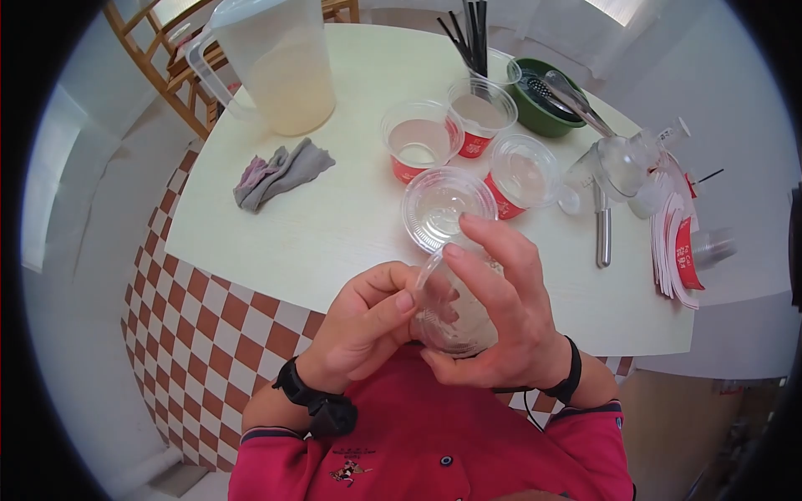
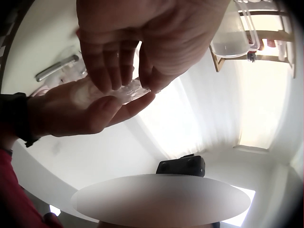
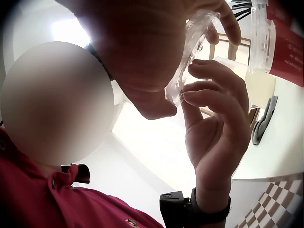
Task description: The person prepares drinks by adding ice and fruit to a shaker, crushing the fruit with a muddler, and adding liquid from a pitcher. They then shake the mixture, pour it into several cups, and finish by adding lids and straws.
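Observation:
In the head view a clear round plastic lid (image 1: 455,321) is held tilted near the table's front edge. My left hand (image 1: 359,326) pinches its left rim between thumb and fingers. From the other side my right hand (image 1: 510,309) holds it, thumb low and fingers spread over the top. The right wrist view shows the lid (image 3: 190,52) edge-on between my right hand (image 3: 137,52) and left hand (image 3: 216,123). In the left wrist view, fingers of both hands partly hide it. Just beyond the hands stands an open clear cup (image 1: 447,204).
Three cups with red bands (image 1: 409,171) stand farther back, near black straws (image 1: 476,42) and a green bowl (image 1: 543,117). A pitcher (image 1: 292,83) and grey cloth (image 1: 284,174) are on the left. Rightward lie a metal-handled tool (image 1: 603,238), clear containers (image 1: 622,163) and red-and-white sleeves (image 1: 668,242).

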Demonstrator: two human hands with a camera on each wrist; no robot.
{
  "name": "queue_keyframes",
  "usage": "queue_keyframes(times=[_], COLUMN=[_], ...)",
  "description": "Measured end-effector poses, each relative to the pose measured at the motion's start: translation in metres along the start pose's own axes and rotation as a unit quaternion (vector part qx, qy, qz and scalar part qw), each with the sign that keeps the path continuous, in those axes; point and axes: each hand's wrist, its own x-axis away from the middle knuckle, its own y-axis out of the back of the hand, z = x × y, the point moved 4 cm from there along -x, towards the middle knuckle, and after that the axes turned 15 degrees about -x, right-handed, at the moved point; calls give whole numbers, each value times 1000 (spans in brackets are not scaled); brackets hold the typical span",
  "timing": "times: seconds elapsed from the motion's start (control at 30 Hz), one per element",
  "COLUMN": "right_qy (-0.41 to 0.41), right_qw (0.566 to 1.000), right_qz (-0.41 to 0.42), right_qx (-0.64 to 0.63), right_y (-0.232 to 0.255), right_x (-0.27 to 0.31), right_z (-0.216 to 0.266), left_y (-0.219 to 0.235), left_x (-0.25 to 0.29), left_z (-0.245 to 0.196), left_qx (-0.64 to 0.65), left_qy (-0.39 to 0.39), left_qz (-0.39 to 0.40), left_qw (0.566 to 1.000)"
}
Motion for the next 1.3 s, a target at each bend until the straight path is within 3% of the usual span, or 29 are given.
queue_keyframes(times=[0.1, 0.3, 0.5, 0.7, 0.83, 0.9, 0.93, 1.0, 1.03, 1.13, 1.17, 1.27, 1.3], right_qy=[-2, 16, 4, -6, -22, -37, -48, -104, -135, -231, -213, -240, -238], right_qw=[999, 998, 999, 999, 998, 999, 997, 983, 971, 904, 886, 929, 926], right_qz=[18, 9, 8, 18, 46, 28, 15, -20, -40, -46, -82, -45, -56], right_qx=[44, 61, 45, 41, 24, -20, -51, -148, -195, -356, -405, -279, -289], right_y=[-3, -5, 1, 11, 20, 27, 30, 28, 27, 26, 25, 37, 36], right_x=[4, 1, -3, -8, -10, -9, -10, -13, -15, -15, -18, -15, -15], right_z=[-7, -9, -9, -8, -10, -15, -16, -11, -7, -5, -7, -11, -12], left_y=[9, 6, 2, 3, -4, -9, -11, -22, -27, -24, -23, -20, -19], left_x=[1, -3, -7, -10, -17, -22, -26, -32, -36, -44, -43, -40, -40], left_z=[-3, -7, -15, -17, -29, -40, -48, -60, -66, -71, -73, -81, -82], left_qx=[-74, -67, -45, -15, -85, -181, -297, -500, -524, -543, -521, -514, -516], left_qy=[49, -6, 36, 27, -7, -71, -157, -323, -370, -330, -302, -307, -308], left_qz=[-27, 1, -2, 25, 10, -28, -66, -141, -168, -108, -124, -140, -139], left_qw=[996, 998, 998, 999, 996, 980, 939, 791, 749, 765, 788, 788, 787])
